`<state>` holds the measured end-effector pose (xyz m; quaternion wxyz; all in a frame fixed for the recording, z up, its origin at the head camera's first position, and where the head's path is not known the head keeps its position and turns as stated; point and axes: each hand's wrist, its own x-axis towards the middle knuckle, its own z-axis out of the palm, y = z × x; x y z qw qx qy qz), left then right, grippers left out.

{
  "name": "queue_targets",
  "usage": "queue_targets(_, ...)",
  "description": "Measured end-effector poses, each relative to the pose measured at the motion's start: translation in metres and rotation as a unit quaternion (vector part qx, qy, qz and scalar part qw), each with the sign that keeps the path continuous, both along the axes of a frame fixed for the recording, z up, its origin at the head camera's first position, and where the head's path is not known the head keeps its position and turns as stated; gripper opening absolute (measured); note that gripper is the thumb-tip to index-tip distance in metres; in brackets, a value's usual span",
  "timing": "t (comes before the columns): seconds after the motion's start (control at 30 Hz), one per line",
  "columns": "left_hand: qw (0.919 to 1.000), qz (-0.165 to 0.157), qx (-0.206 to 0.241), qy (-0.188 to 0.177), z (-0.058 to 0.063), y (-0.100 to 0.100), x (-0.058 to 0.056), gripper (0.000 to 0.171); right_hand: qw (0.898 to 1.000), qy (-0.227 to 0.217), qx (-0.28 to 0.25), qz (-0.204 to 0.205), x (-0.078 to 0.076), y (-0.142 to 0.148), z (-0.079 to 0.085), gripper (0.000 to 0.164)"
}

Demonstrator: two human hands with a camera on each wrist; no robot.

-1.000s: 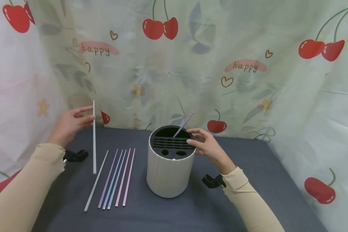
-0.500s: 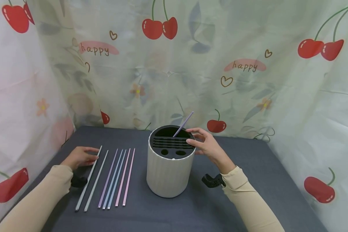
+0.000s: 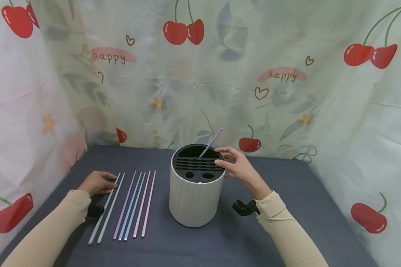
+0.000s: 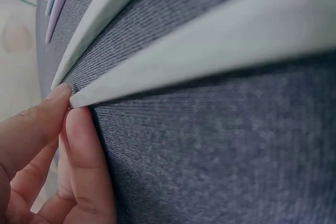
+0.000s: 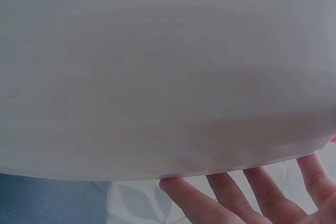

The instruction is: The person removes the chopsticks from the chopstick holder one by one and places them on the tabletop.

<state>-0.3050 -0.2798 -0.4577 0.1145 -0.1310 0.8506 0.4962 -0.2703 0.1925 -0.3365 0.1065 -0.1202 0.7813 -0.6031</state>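
My left hand [image 3: 98, 183] pinches the far end of the leftmost pale green chopstick [image 3: 95, 230], which lies on the table. In the left wrist view, thumb and fingertip meet at this chopstick's tip [image 4: 84, 97]. A second pale green chopstick [image 3: 106, 222] lies close beside it, nearly parallel. My right hand [image 3: 238, 168] grips the rim of a white ribbed utensil holder [image 3: 194, 202], thumb on its black slotted top and fingers against the outer wall. A purple chopstick [image 3: 214, 139] leans in the holder's large rear opening. The right wrist view is mostly filled by the holder's wall [image 5: 168, 87].
Right of the pale green pair lie a purple chopstick [image 3: 125, 204], two blue chopsticks [image 3: 131, 204] and two pink chopsticks [image 3: 149, 204], roughly parallel. A dark grey cloth [image 3: 254, 241] covers the table. A cherry-print curtain [image 3: 194, 85] hangs behind and at both sides.
My left hand has lowered a pale green chopstick from upright in the air to flat on the table, then shifted its far end right, toward the other pale green one. The right hand stays put.
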Motion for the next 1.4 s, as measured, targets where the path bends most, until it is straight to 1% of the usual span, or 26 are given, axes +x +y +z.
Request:
queue_targets(0.13, 1.0000, -0.001, -0.009, -0.001, 0.001, 0.001, -0.001, 0.048, 1.000, 0.000, -0.001, 0.001, 0.000, 0.000, 0.001, 0.049)
queue_targets(0.4, 0.9999, 0.001, -0.005, -0.012, 0.006, 0.002, 0.000, 0.048, 1.000, -0.001, 0.002, 0.000, 0.001, -0.001, 0.003, 0.048)
queue_targets(0.77, 0.9999, 0.003, 0.002, -0.011, 0.002, 0.001, 0.002, 0.051, 1.000, 0.001, 0.000, 0.002, 0.000, -0.001, 0.003, 0.048)
queue_targets(0.93, 0.9997, 0.007, 0.019, -0.010, 0.000, -0.001, 0.001, 0.048, 1.000, 0.000, 0.001, 0.003, 0.000, -0.001, 0.002, 0.048)
queue_targets(1.03, 0.9991, 0.001, 0.041, -0.001, 0.005, -0.002, 0.002, 0.046, 1.000, -0.001, 0.004, 0.001, 0.000, -0.002, 0.001, 0.048)
queue_targets(1.1, 0.9982, -0.006, 0.058, 0.017, 0.014, -0.002, 0.000, 0.047, 1.000, -0.001, 0.005, 0.001, 0.000, -0.002, 0.001, 0.048)
queue_targets(1.13, 0.9975, -0.012, 0.063, 0.031, 0.020, 0.000, -0.002, 0.048, 1.000, -0.002, 0.004, 0.000, 0.000, -0.002, 0.001, 0.048)
queue_targets(1.2, 0.9954, -0.022, 0.070, 0.062, 0.038, 0.007, -0.007, 0.049, 1.000, -0.004, 0.003, 0.001, -0.001, -0.001, 0.001, 0.049)
queue_targets(1.27, 0.9912, -0.033, 0.085, 0.096, 0.061, 0.017, -0.012, 0.052, 1.000, -0.005, 0.002, 0.001, -0.001, 0.000, 0.001, 0.049)
queue_targets(1.33, 0.9851, -0.041, 0.110, 0.125, 0.088, 0.031, -0.016, 0.054, 1.000, -0.006, 0.001, 0.000, -0.001, 0.000, 0.000, 0.048)
queue_targets(1.4, 0.9750, -0.048, 0.159, 0.147, 0.116, 0.046, -0.017, 0.056, 1.000, -0.007, 0.001, 0.002, -0.001, 0.000, 0.000, 0.049)
